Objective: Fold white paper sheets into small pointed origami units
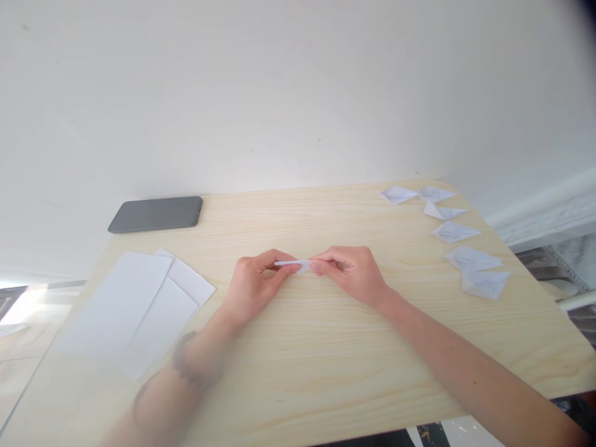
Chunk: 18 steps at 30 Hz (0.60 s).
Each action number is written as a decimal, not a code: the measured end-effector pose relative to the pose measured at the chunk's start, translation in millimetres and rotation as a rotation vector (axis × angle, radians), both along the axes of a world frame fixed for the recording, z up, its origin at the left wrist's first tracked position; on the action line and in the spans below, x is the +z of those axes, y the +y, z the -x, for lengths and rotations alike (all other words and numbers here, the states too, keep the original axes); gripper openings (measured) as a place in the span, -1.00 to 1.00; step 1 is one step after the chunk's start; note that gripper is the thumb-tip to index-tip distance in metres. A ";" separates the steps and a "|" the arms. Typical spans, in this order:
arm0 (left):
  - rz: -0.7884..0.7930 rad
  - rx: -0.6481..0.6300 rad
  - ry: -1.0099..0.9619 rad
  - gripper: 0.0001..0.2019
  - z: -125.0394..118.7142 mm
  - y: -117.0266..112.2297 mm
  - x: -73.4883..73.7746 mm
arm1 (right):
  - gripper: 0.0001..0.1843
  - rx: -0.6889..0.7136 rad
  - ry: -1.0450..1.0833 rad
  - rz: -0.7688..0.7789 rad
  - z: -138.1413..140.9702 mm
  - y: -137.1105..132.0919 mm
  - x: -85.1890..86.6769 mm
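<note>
Over the middle of a light wooden table (326,360), both my hands pinch one small folded piece of white paper (293,265). My left hand (254,282) grips its left end between thumb and fingers. My right hand (351,270) grips its right end, fingers curled in. The paper is held flat and thin, just above the tabletop, seen nearly edge-on.
Flat white paper sheets (139,304) lie overlapped at the left. A dark phone (157,213) rests face down at the far left against the white wall. Several folded white paper shapes (454,231) sit along the table's right edge.
</note>
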<state>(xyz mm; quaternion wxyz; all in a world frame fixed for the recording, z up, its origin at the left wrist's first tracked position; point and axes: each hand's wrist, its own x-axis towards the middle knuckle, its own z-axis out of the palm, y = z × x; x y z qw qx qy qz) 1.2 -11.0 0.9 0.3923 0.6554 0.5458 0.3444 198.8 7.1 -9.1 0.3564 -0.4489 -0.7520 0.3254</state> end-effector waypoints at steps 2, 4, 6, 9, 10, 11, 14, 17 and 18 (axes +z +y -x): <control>0.049 0.001 -0.034 -0.79 0.5 0.8 -0.1 | -0.81 -0.016 0.003 -0.031 1.6 -1.0 0.1; 0.107 0.003 -0.070 -0.76 2.2 2.6 -1.0 | -0.82 -0.023 0.021 -0.046 3.0 -1.6 0.0; 0.111 0.014 -0.103 -0.73 4.4 4.7 -2.1 | -0.82 -0.021 0.043 -0.022 3.8 -1.7 -0.1; 0.066 0.032 -0.131 -0.72 7.0 6.8 -2.9 | -0.79 0.003 0.025 0.022 3.8 -1.3 -0.3; 0.057 0.035 -0.128 -0.72 7.4 6.9 -2.8 | -0.78 0.009 0.007 0.024 3.6 -1.3 -0.3; 0.053 0.039 -0.120 -0.72 7.4 6.8 -2.6 | -0.78 0.012 -0.011 0.021 3.4 -1.4 -0.4; 0.087 0.060 -0.132 -0.70 5.3 5.6 -1.2 | -0.76 -0.010 -0.040 -0.017 2.9 -1.9 -1.0; 0.158 0.093 -0.186 -0.67 2.2 4.7 0.9 | -0.78 -0.057 -0.025 -0.122 3.3 -2.3 -2.8; 0.179 0.096 -0.190 -0.65 1.6 4.5 1.5 | -0.80 -0.065 -0.017 -0.174 3.7 -2.5 -3.7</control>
